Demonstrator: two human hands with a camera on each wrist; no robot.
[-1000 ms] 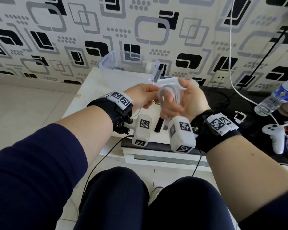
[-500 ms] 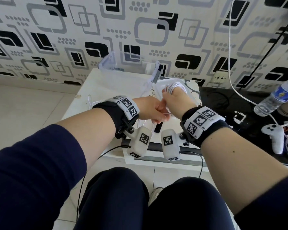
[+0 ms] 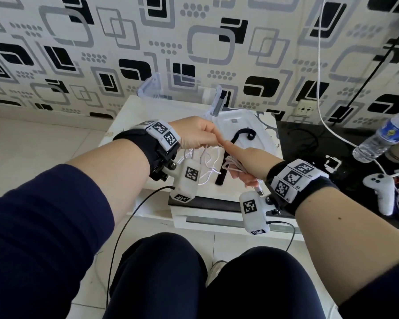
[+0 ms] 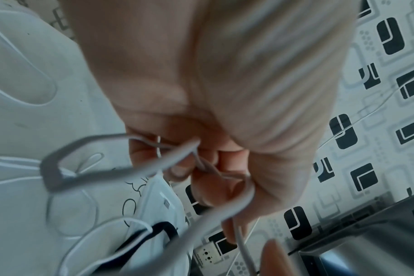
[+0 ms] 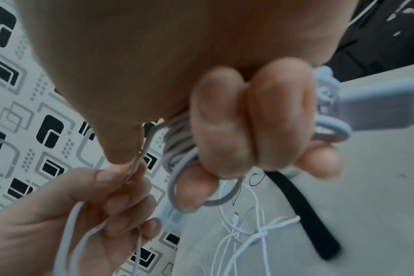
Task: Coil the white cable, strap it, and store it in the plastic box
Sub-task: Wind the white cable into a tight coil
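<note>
My right hand (image 3: 240, 174) grips a small coil of the white cable (image 3: 233, 165) over the white table; its fingers (image 5: 248, 127) curl round the loops (image 5: 177, 149). The USB plug (image 3: 260, 190) sticks out beside that wrist. My left hand (image 3: 199, 134) pinches the loose run of cable (image 4: 135, 168) between thumb and fingers (image 5: 111, 186), close to the right index finger. The black strap (image 3: 227, 155) lies flat on the table between the hands. A clear plastic box (image 3: 177, 92) stands at the back edge against the wall.
A white lid (image 3: 249, 125) lies behind the strap. Thin white cables (image 3: 205, 168) are tangled under my left hand. On the dark surface (image 3: 309, 143) to the right are a water bottle (image 3: 382, 139) and a white controller (image 3: 380, 192). A white cord (image 3: 320, 84) hangs down the wall.
Both hands have come down from in front of the box. The right hand has swung down and right with the coil, uncovering the strap; the left still pinches the loose cable.
</note>
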